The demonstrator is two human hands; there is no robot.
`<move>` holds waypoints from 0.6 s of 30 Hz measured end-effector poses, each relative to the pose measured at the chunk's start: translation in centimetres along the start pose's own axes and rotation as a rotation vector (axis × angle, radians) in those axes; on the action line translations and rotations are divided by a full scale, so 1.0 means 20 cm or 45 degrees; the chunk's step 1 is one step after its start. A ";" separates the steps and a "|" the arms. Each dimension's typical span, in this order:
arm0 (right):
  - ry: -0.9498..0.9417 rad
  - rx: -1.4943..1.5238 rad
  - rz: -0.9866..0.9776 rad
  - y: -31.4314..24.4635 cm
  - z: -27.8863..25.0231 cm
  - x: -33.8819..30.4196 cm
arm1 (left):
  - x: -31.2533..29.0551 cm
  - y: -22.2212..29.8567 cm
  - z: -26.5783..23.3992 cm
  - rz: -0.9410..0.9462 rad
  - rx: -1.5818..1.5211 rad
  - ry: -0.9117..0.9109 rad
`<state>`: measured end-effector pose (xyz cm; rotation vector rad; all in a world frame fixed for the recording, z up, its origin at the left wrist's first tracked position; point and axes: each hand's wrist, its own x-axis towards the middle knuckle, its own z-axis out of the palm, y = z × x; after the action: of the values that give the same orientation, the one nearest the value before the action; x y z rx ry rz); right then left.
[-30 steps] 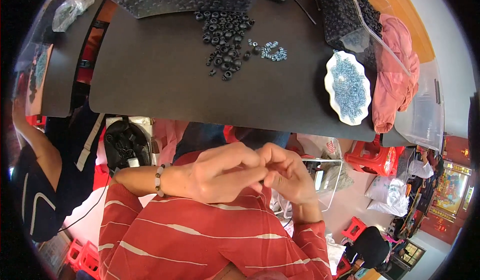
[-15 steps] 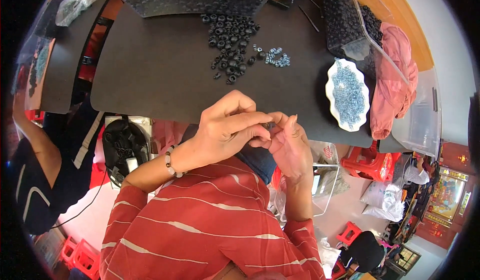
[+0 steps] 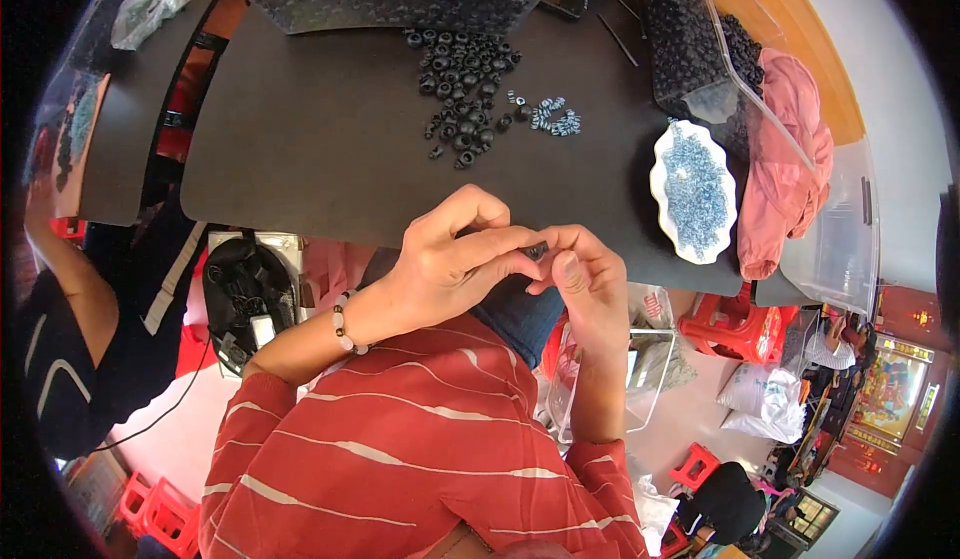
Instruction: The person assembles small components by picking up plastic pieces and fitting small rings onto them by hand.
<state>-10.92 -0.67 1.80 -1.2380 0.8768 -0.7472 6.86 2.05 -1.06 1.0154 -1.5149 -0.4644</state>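
Note:
Just beyond my lap, at the table's near edge, both my hands meet at the fingertips. My left hand, with a beaded bracelet at its wrist, pinches a small black bead between thumb and index finger. My right hand is closed, its curled fingers against the bead's right side; anything else inside them is hidden. Ahead on the table lies a loose pile of black beads of mixed sizes. To its right are several small striped blue-grey pieces. A white scalloped dish holds many such pale blue pieces.
A clear bin of black beads stands at the far edge, and another bead-filled clear container at the right. Pink cloth lies beside it. Thin dark rods rest between them. A person's arm shows at left.
My right thumb has bent inward and its fingers have curled closer around the bead, which now shows more clearly. My left hand has barely moved.

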 end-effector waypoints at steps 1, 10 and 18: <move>-0.012 -0.025 -0.016 -0.01 0.01 0.00 | 0.00 0.00 0.00 0.016 0.015 -0.006; 0.070 -0.232 -0.058 -0.03 -0.02 0.01 | -0.01 0.00 0.00 -0.044 -0.050 0.003; 0.137 -0.394 -0.120 -0.01 0.01 0.03 | 0.00 0.00 0.00 -0.051 -0.056 -0.064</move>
<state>-10.57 -1.09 1.84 -1.5317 1.0568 -0.7787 6.90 2.08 -1.09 1.0083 -1.5250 -0.5531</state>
